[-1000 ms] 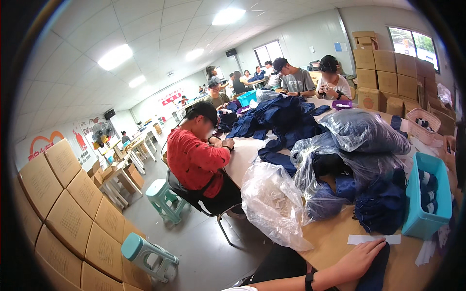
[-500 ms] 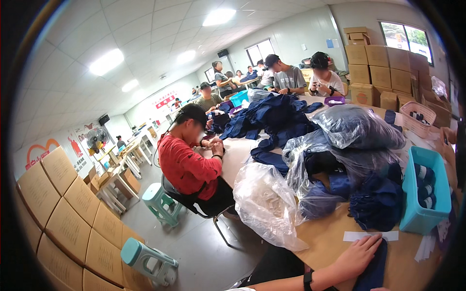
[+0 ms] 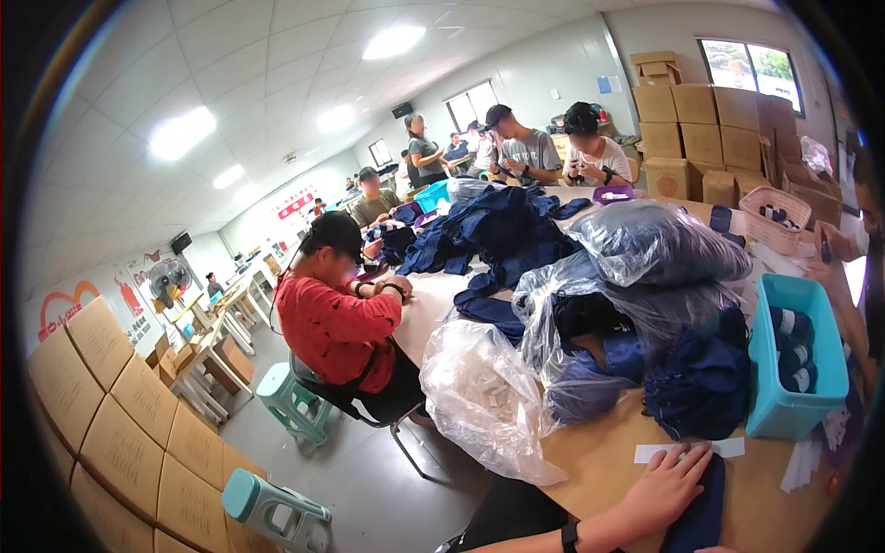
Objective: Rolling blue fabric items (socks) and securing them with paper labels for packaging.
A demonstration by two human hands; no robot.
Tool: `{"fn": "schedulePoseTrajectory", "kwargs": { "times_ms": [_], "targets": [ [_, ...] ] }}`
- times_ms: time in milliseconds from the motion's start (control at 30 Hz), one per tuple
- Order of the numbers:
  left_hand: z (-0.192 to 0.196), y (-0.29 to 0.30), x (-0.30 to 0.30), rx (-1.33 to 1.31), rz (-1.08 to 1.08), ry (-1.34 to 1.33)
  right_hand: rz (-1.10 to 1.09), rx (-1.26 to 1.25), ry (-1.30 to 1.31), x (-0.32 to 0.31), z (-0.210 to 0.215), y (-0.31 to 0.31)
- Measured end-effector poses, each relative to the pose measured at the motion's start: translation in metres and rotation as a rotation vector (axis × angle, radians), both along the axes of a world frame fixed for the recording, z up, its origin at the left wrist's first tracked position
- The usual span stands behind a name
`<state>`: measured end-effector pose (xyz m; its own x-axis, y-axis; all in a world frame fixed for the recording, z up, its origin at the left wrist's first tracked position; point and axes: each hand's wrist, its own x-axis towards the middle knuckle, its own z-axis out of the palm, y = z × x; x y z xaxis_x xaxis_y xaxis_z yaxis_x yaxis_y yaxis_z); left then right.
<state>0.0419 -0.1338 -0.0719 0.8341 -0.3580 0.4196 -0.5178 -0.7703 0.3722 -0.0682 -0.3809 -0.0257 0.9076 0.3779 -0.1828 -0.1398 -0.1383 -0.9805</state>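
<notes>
My left hand (image 3: 666,488), a dark band on its wrist, lies flat with its fingers stretched out at the table's near edge. It rests on a long folded piece of navy cloth (image 3: 706,505), and its fingertips reach a white paper strip (image 3: 731,447) lying crosswise at the cloth's far end. Only a sliver of skin shows at the lower edge below the cloth, perhaps my right hand (image 3: 714,550); its fingers are hidden. Just beyond the strip sits a heap of navy cloth (image 3: 698,387).
A turquoise bin (image 3: 798,410) at right holds navy rolls with white bands. Clear plastic bags (image 3: 484,392) and a navy cloth pile (image 3: 502,226) cover the table's middle. A person in red (image 3: 336,313) sits at left; another person's arm (image 3: 834,249) shows at right. Loose white strips (image 3: 802,468) lie nearby.
The view has shifted slightly, so most things sit further left in the picture. My left hand still lies flat on the navy cloth. The person in red has lowered their head a little.
</notes>
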Motion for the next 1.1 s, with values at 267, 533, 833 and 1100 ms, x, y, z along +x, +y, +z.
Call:
{"fn": "schedulePoseTrajectory", "kwargs": {
  "times_ms": [267, 533, 833, 1100],
  "targets": [
    [0.01, -0.001, -0.005, -0.063, 0.053, -0.052, -0.046, 0.05, 0.049, -0.002, 0.007, 0.005],
    [0.008, 0.002, -0.004, -0.057, 0.048, -0.039, -0.048, 0.005, 0.062, -0.002, 0.011, 0.005],
    [0.008, 0.003, -0.004, -0.024, 0.058, -0.044, -0.047, 0.018, 0.035, 0.0, 0.014, 0.005],
    [0.011, 0.002, -0.005, -0.009, 0.071, -0.042, -0.055, 0.007, 0.029, 0.0, 0.01, 0.005]
  ]
}}
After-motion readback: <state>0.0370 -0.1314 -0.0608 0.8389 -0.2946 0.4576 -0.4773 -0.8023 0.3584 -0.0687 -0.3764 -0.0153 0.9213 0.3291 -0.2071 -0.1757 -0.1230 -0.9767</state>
